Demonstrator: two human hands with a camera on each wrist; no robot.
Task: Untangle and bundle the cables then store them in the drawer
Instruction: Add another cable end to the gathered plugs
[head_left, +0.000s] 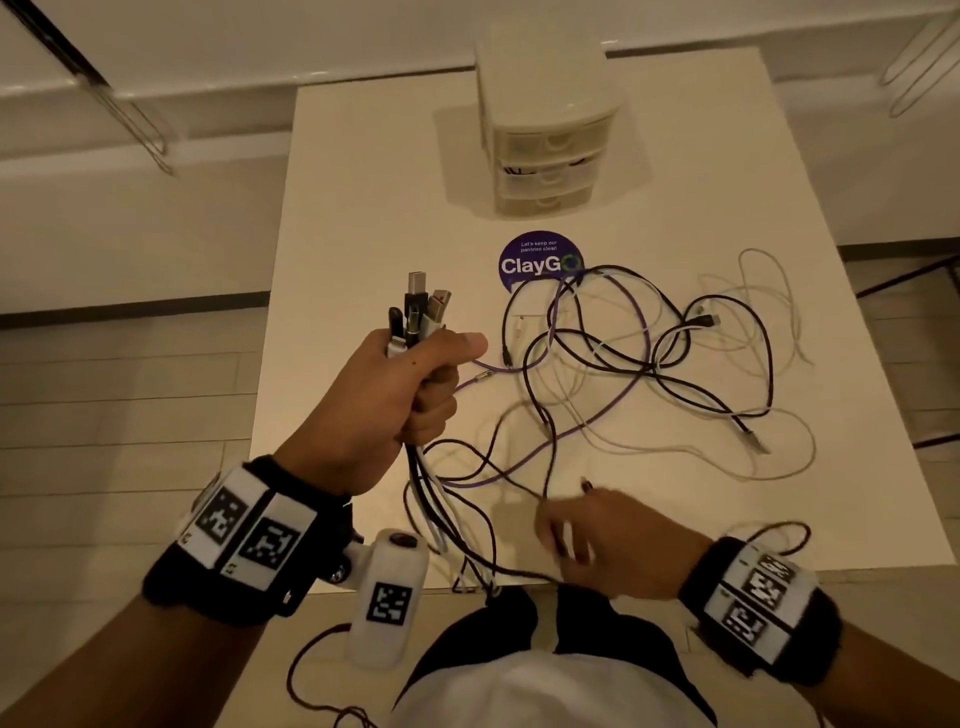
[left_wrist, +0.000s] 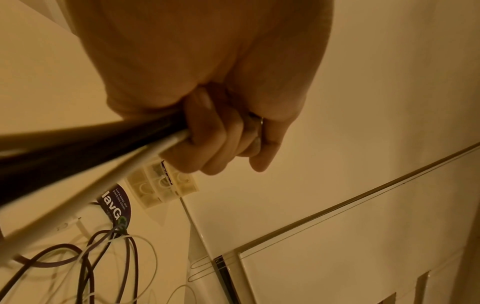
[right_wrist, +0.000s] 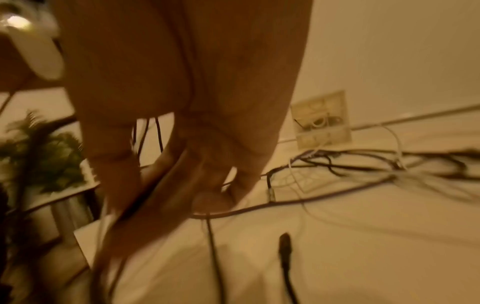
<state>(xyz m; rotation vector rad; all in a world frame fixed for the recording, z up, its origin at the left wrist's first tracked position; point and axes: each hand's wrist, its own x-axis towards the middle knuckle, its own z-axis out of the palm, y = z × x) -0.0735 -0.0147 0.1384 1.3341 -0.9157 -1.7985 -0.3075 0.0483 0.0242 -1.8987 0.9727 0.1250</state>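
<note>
My left hand (head_left: 395, 400) clamps the plugs (head_left: 418, 312) upright, cables (head_left: 623, 364) trailing right toward my right hand (head_left: 597, 535), its grip too blurred to tell.

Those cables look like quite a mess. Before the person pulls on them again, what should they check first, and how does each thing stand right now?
1. Plug ends gathered in the left hand: ok, the plug ends stick up out of the fist.
2. Right hand has hold of a strand: cannot tell, it is blurred, with a dark cable by its fingers.
3. Loose cables free of knots: not ok, black, white and purple strands cross each other on the table.
4. Drawer unit open to take the bundle: not ok, all the drawers look closed.
5. Strands clear of the table edge: not ok, some hang over the near edge.
</note>
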